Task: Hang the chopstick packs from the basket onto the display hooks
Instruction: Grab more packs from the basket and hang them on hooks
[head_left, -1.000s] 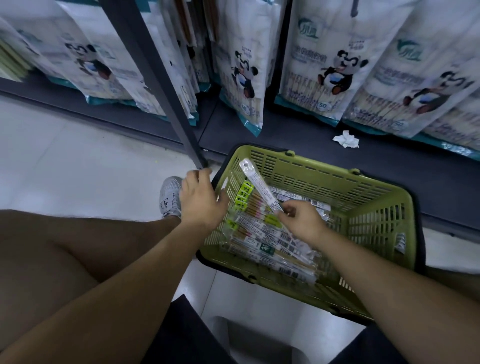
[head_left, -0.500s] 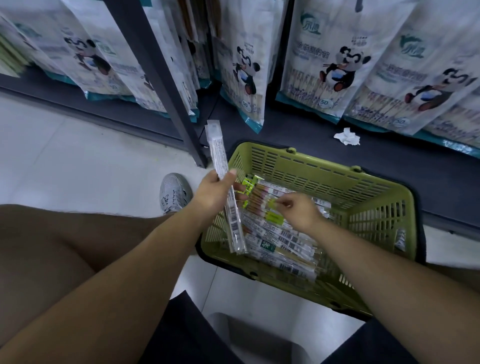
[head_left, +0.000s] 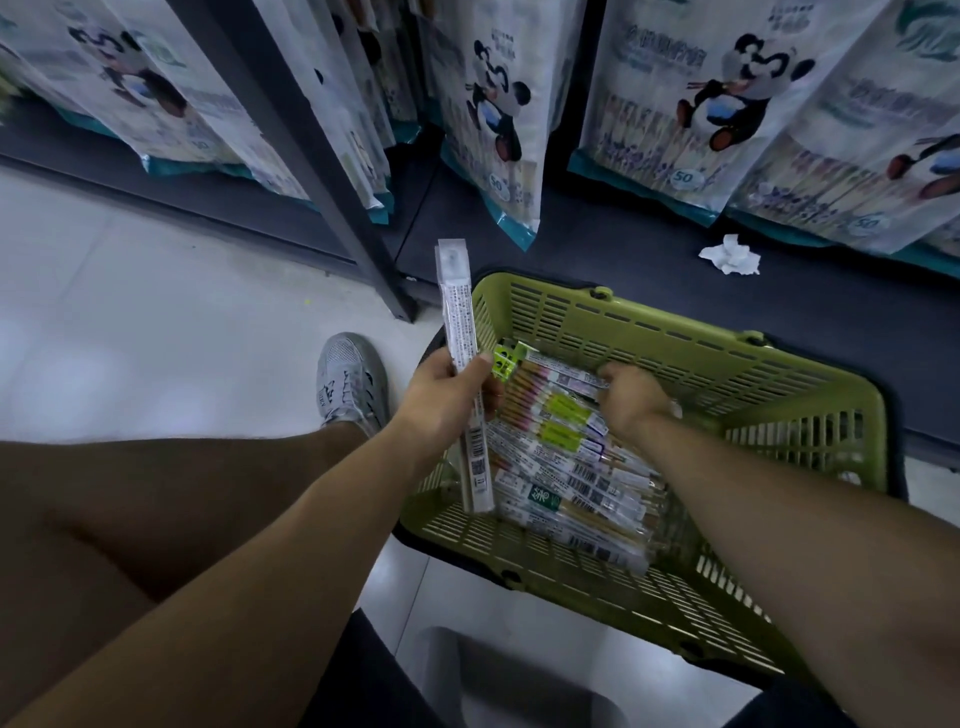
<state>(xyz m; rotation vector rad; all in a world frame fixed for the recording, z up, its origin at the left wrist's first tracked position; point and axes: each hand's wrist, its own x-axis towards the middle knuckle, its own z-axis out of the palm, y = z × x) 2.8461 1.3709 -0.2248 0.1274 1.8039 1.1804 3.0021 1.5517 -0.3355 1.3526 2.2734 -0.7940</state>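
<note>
A green plastic basket stands on the floor by the shelf base and holds several long clear chopstick packs with barcodes and green labels. My left hand grips one clear chopstick pack upright at the basket's left rim, its hanging tab at the top. My right hand reaches down into the basket, fingers curled over the upper ends of the packs; whether it grips one is hidden by the hand itself. No display hooks are in view.
Large panda-printed bags hang over the dark shelf base. A dark metal upright slants down to the floor left of the basket. A crumpled white tissue lies on the base. My grey shoe is beside the basket.
My right hand passed one pack to my left hand, which lifted it upright at the basket's left rim. The right hand went back down among the packs, further toward the far side.
</note>
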